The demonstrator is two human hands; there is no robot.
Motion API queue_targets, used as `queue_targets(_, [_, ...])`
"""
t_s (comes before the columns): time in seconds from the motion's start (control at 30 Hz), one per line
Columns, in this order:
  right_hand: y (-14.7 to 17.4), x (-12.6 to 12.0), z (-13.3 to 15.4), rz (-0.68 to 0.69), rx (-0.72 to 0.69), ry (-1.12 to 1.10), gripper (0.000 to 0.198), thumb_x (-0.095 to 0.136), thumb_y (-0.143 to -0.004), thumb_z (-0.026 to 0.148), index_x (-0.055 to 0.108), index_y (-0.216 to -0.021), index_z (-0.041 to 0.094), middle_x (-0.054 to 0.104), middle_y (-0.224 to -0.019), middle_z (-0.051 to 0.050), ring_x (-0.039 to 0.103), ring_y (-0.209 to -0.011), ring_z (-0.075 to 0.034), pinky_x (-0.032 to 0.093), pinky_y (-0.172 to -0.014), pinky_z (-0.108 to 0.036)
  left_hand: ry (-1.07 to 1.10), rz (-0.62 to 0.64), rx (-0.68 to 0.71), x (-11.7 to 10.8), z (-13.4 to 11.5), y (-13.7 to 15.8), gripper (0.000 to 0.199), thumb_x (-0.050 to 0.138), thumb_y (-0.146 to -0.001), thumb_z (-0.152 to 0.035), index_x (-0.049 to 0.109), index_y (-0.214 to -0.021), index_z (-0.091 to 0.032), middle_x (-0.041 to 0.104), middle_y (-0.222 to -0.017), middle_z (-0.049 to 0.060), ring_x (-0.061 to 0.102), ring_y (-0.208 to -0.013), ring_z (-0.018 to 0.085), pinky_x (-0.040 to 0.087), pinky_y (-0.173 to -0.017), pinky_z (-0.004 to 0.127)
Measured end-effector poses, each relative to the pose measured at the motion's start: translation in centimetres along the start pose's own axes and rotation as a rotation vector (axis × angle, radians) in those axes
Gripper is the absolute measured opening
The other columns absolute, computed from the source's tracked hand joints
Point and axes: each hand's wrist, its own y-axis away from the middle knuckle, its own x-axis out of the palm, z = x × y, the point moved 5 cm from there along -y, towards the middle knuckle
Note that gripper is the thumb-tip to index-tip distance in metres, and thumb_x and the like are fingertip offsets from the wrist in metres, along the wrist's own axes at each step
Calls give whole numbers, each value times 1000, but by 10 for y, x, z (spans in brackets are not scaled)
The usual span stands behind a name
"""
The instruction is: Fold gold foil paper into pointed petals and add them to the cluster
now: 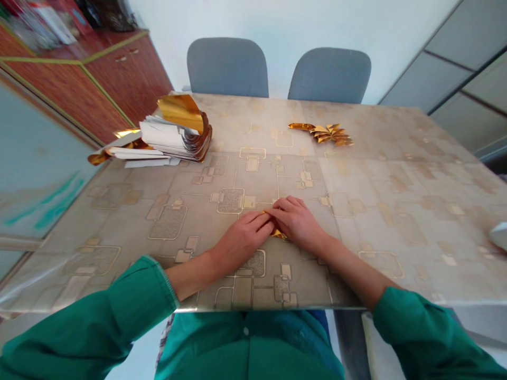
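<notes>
My left hand [246,236] and my right hand [299,221] meet low over the near middle of the table. Between them is a small piece of gold foil paper [279,234], mostly hidden under my fingers. Both hands have their fingers bent and closed on it, fingertips nearly touching. Farther back, to the right, lies a group of folded gold foil pieces [328,134], fanned out. At the back left sits a stack of foil paper sheets [164,136], white on one side and gold on the other, with a gold sheet [181,111] curling over the top.
A patterned plastic cloth [360,179] covers the table. Two grey chairs [227,66] stand behind the far edge. A wooden cabinet [130,74] holding various items is at the back left. Something white [499,235] shows at the right edge.
</notes>
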Motion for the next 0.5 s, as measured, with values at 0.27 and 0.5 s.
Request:
queue_targets(0.27, [4, -6, -5, -12, 59, -100, 19, 53, -95, 21, 59, -113, 18, 68, -100, -7, 55, -92, -23, 39, -85, -35, 64, 25, -33, -2, 15, -8, 11, 56, -96, -22, 64, -98, -15, 67, -110, 9, 62, -103, 23, 52, -92, 39])
queue_targets(0.5, [17, -11, -8, -34, 72, -193, 21, 53, -96, 21, 56, -117, 17, 69, -103, -8, 55, -89, -21, 42, -83, -35, 187, 39, -61, -3, 21, -12, 19, 47, -100, -18, 62, -110, -20, 65, -112, 3, 62, -98, 16, 51, -86, 29])
